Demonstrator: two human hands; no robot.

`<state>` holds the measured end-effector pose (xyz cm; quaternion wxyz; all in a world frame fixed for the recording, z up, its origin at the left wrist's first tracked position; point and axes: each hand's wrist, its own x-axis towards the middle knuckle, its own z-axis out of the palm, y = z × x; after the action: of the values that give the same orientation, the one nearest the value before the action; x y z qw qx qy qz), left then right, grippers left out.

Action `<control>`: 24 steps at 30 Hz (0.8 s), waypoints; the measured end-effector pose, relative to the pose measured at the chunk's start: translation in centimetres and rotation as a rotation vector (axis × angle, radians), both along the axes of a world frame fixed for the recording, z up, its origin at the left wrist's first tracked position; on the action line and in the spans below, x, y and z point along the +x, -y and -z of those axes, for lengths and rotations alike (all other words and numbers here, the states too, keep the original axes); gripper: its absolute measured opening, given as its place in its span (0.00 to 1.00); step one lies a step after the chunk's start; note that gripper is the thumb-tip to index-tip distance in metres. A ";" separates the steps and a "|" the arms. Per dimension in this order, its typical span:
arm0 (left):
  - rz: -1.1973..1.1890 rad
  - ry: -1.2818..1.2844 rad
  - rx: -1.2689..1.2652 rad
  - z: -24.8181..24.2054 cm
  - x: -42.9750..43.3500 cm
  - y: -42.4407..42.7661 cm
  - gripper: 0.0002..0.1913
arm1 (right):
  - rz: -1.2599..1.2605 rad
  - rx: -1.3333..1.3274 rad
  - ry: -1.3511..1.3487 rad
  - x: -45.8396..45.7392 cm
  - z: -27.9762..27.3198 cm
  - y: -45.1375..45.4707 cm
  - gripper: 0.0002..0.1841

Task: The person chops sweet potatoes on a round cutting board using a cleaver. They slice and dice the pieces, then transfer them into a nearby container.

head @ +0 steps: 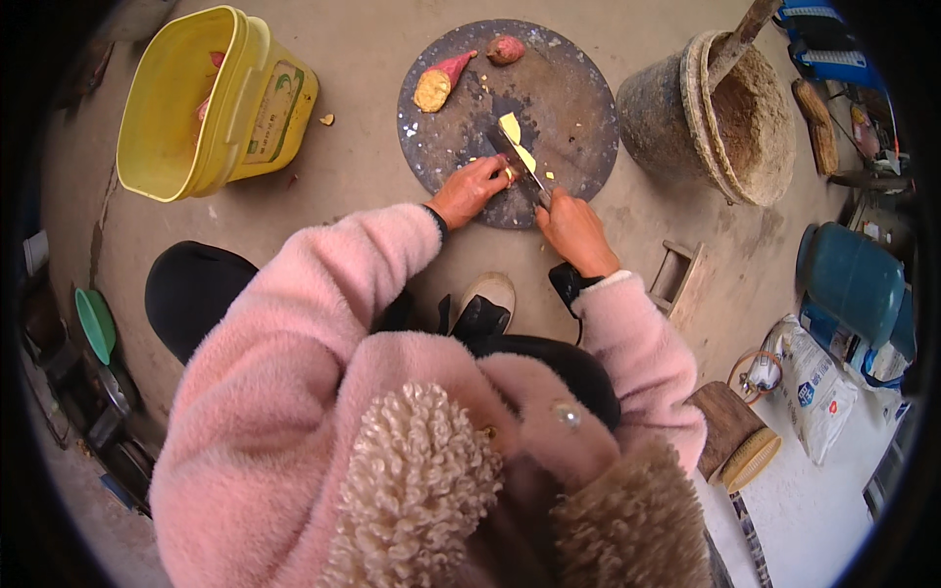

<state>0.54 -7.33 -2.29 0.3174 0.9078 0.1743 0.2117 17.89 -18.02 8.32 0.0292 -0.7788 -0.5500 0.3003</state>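
Note:
On a dark round board (pixel 573 110) lie pale yellow slices of sweet potato (pixel 510 128). My right hand (pixel 577 229) grips the handle of a knife (pixel 523 167), its blade angled up and left across the board, beside the slices. My left hand (pixel 472 189) is at the left side of the blade, fingers bent over a small yellow piece (pixel 509 174) that they partly hide. Farther back on the board are a cut red-skinned sweet potato (pixel 435 88) with its yellow flesh showing, and a smaller red-skinned piece (pixel 506 50).
A yellow bucket (pixel 283 110) with red-skinned pieces inside stands at the left. A crusted bucket (pixel 662 103) holding a stick is right of the board. A small wooden frame (pixel 687 275) lies nearer me, with a green basin (pixel 95 323) at far left.

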 end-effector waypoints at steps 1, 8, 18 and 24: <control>0.002 -0.003 -0.007 0.0 0.0 0.0 0.18 | 0.008 0.034 0.010 -0.4 0.2 0.1 0.14; -0.008 -0.028 0.009 -0.1 0.1 0.1 0.17 | 0.136 0.017 0.025 -2.5 0.8 1.0 0.16; -0.008 -0.038 0.144 -0.1 0.3 -0.1 0.17 | 0.198 0.162 0.012 -3.2 2.2 0.9 0.18; 0.038 -0.133 0.001 -0.7 0.0 0.1 0.12 | 0.056 -0.112 -0.053 -0.5 0.3 -1.0 0.19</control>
<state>0.57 -7.45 -1.55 0.3087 0.9231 0.1777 0.1450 17.36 -17.02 8.05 0.0085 -0.7862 -0.5093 0.3500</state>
